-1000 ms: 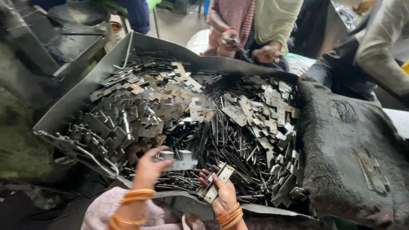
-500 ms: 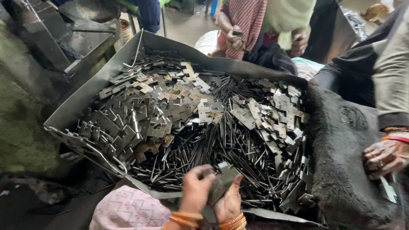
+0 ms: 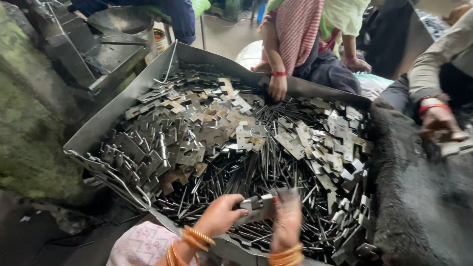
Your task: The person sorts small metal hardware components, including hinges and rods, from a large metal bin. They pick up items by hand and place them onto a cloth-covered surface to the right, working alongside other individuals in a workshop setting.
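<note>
Head view. The left hand [image 3: 219, 214] is closed on a flat metal plate [image 3: 256, 207] at the near edge of the tray [image 3: 123, 111]. The right hand [image 3: 288, 219] is blurred; its fingers sit against the same plate from the right, but whether they grip it cannot be told. The plate is held just above the rods [image 3: 256, 170], dark thin pins heaped in the middle of the tray.

Step in hand, as judged: fitting the plate with another piece between both hands. The next move would call for a steady two-handed hold and alignment of the parts.

Surroundings: loose plates [image 3: 197, 128] are piled at the left and far side, more along the right. A co-worker's hand [image 3: 277, 88] rests on the far rim. Another person's hand [image 3: 438, 123] works over the dark mat [image 3: 419, 197] at right. The heaped rods crowd the space under the held plate.
</note>
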